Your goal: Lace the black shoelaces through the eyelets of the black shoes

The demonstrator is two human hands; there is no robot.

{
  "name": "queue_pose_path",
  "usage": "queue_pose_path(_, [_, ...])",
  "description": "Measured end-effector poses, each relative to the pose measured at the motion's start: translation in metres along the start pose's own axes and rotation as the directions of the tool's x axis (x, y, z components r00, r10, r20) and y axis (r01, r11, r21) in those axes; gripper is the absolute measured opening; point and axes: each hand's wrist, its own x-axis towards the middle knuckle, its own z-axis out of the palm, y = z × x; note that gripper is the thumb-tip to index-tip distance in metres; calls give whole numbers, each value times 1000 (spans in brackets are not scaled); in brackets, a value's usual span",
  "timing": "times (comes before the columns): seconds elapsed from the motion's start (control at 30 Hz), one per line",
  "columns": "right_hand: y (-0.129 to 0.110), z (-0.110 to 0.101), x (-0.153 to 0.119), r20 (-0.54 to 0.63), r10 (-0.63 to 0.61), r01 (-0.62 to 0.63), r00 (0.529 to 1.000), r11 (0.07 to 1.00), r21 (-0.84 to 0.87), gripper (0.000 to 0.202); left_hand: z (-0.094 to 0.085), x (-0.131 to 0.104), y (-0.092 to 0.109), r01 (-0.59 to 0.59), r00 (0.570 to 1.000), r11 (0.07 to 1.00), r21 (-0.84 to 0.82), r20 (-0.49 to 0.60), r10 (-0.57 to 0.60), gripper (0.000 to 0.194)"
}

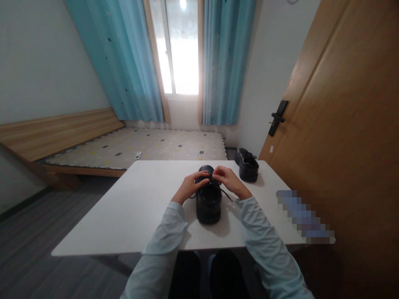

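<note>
A black lace-up shoe (pixel 208 207) stands on the white table in front of me, its toe pointing away and its heel towards me. My left hand (pixel 193 185) lies over the left side of the laces, thumb stretched across to the middle. From the right, my right hand (pixel 227 177) pinches at the black laces near the top of the shoe. Both hands' fingertips nearly meet there. One loose lace end (pixel 227 194) hangs out to the right under my right hand, and another bit of lace shows at the left side.
A second black shoe (pixel 248 169) stands at the back right of the white table (pixel 124 216). A blurred flat item (pixel 304 216) lies along the right edge. Beyond are a bed (pixel 168 145) and, at right, a wooden door (pixel 349 124).
</note>
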Motion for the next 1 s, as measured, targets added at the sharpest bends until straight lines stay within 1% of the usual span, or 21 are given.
queue_pose_path(0.1, [-1, -4, -2, 26, 17, -18, 1000, 999, 47, 27, -1, 0, 2, -5, 1000, 1000, 7, 3, 5, 33])
queue_pose_path(0.27, [-3, -6, -4, 26, 43, -43, 999, 999, 25, 39, -1, -1, 4, -6, 1000, 1000, 13, 7, 6, 32])
queue_pose_path(0.47, [3, -5, -3, 20, 167, -167, 986, 986, 7, 33, -2, -1, 5, -11, 1000, 1000, 19, 12, 11, 32])
queue_pose_path(0.57, [5, -4, -2, 17, 196, -196, 980, 981, 6, 34, -2, -1, 5, -11, 1000, 1000, 25, 10, 11, 32])
queue_pose_path(0.67, [6, -3, -1, 16, 188, -189, 982, 982, 26, 36, -2, -1, 5, -14, 1000, 1000, 28, 9, 14, 32])
queue_pose_path(1.0, [1, -2, -1, -56, 131, -131, 990, 991, 12, 36, -1, 0, 4, -11, 1000, 999, 34, -2, 11, 32])
